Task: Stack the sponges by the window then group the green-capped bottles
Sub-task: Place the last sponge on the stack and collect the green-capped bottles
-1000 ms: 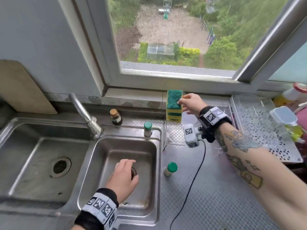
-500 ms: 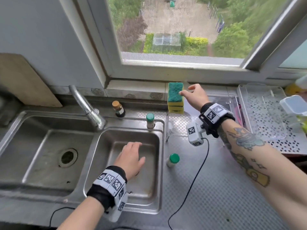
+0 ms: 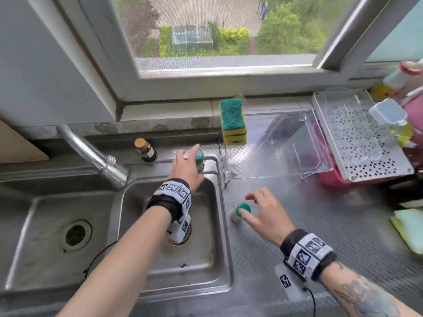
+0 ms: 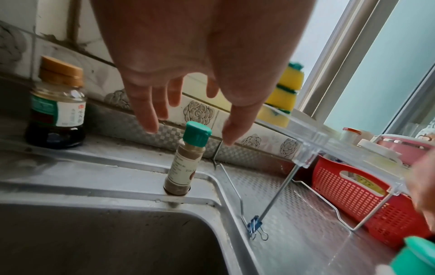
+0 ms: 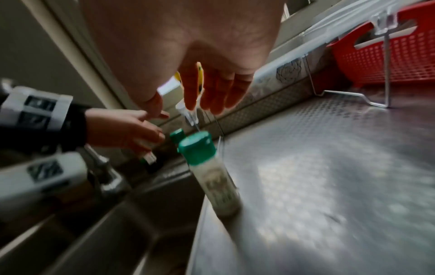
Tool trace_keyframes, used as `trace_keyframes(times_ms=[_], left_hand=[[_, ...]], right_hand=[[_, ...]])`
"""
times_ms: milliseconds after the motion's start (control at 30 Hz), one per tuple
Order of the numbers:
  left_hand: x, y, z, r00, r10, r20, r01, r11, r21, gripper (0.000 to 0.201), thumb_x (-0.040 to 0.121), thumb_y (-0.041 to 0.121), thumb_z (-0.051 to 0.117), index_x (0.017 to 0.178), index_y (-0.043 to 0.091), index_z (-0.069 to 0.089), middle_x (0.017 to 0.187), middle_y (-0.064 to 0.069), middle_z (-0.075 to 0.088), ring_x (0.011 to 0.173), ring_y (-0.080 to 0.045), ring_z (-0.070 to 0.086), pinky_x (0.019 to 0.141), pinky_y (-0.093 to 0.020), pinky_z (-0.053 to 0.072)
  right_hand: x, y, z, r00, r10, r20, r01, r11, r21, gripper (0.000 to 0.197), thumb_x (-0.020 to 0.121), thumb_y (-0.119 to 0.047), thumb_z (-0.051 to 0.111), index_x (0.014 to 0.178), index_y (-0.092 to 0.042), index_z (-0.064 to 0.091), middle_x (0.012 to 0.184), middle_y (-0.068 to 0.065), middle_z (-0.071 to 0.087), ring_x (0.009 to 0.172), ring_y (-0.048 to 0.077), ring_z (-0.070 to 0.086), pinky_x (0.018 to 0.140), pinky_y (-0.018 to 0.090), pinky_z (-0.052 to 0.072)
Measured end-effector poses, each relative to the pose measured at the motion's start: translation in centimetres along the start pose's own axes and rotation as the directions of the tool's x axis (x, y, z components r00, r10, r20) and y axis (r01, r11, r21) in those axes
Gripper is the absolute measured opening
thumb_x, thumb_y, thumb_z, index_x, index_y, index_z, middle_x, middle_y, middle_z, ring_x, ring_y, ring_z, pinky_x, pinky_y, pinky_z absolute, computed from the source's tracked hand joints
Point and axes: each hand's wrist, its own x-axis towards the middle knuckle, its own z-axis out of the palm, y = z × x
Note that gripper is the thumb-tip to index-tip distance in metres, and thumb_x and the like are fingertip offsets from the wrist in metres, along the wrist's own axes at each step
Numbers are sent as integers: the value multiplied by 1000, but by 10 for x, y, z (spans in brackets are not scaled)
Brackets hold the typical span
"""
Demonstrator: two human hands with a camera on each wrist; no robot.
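The sponges [image 3: 233, 121] stand in a yellow-and-green stack on a clear shelf [image 3: 283, 138] below the window; the stack [image 4: 286, 89] also shows past my left hand. A green-capped spice bottle [image 4: 186, 160] stands on the sink's back rim, its cap [image 3: 199, 156] just beside my left hand [image 3: 186, 167]. In the left wrist view the left hand [image 4: 188, 130] hovers open over that cap, fingers spread, not touching. A second green-capped bottle [image 3: 239, 212] stands on the counter right of the basin. My right hand [image 3: 263, 211] is open above it, fingers spread around the cap [image 5: 196, 147].
A brown-capped dark bottle [image 3: 146, 150] stands left of the rim bottle, near the tap [image 3: 91, 156]. The small basin [image 3: 171, 236] lies under my left arm. A red basket [image 4: 367, 201] sits under the clear shelf, and a perforated metal tray [image 3: 361, 143] holds containers at right.
My right hand left the sponge stack and came down over the counter bottle. My left hand rose from the basin to the bottle on the back rim.
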Motion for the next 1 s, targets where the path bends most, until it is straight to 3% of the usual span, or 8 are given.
trace_keyframes(times_ms=[100, 167, 267, 366, 466, 600, 800, 1000], left_hand=[[22, 0, 11, 999, 30, 34, -31, 999, 33, 86, 79, 12, 66, 144, 42, 19, 153, -14, 16, 140, -35, 26, 109, -46, 36], [32, 0, 18, 997, 36, 73, -40, 997, 64, 80, 81, 10, 64, 143, 40, 23, 154, -14, 16, 140, -35, 26, 109, -47, 37], [41, -1, 27, 995, 67, 79, -76, 991, 112, 66, 80, 6, 61, 136, 31, 38, 150, -15, 27, 135, -36, 34, 105, -49, 42], [44, 1, 33, 992, 127, -3, -125, 978, 168, 42, 81, 0, 54, 116, 22, 47, 134, -16, 42, 117, -39, 48, 86, -49, 52], [42, 1, 32, 986, 166, -29, -158, 969, 187, 25, 84, 1, 53, 103, 17, 47, 110, -17, 49, 100, -38, 51, 71, -44, 50], [10, 1, 25, 984, 176, -39, -171, 980, 106, 18, 87, 17, 59, 102, 15, 49, 102, -12, 49, 92, -34, 52, 74, -42, 52], [-62, 24, 39, 955, 251, 157, -264, 962, 66, 47, 77, 21, 69, 119, 23, 47, 112, -4, 57, 102, -23, 56, 84, -40, 53], [-87, 81, 98, 895, 364, 258, -369, 929, -30, 43, 83, 24, 64, 123, 19, 50, 123, -3, 56, 116, -21, 52, 96, -37, 46]], right_hand=[[-10, 6, 22, 988, 13, 155, 6, 992, -123, 65, 69, -52, 65, 121, -14, 52, 112, 6, 56, 103, 24, 54, 94, 37, 47], [-10, 7, 30, 983, 38, 179, -10, 988, -154, 70, 69, -48, 68, 128, -15, 46, 118, 6, 54, 107, 26, 53, 96, 38, 46], [-6, 6, 38, 985, 84, 150, -65, 990, -125, 56, 76, -36, 66, 124, -17, 45, 116, 5, 56, 106, 26, 54, 92, 37, 46], [-2, 5, 41, 981, 148, 124, -138, 987, -87, 40, 82, -33, 63, 116, -21, 46, 112, 3, 59, 100, 26, 58, 82, 36, 47], [-1, 5, 41, 977, 176, 123, -166, 982, -94, 36, 84, -36, 61, 114, -21, 47, 112, 3, 60, 100, 26, 59, 79, 36, 46], [-1, 7, 33, 976, 197, 90, -193, 980, -50, 35, 82, -34, 62, 112, -19, 50, 112, 2, 60, 101, 25, 58, 79, 34, 45], [-8, 40, 4, 954, 299, 18, -299, 953, 46, 38, 78, -28, 65, 112, -19, 50, 110, 1, 60, 100, 24, 58, 77, 32, 42], [-5, 102, -38, 867, 483, -125, -473, 875, 101, 39, 74, -24, 69, 108, -18, 50, 107, 9, 63, 98, 31, 60, 75, 30, 38]])
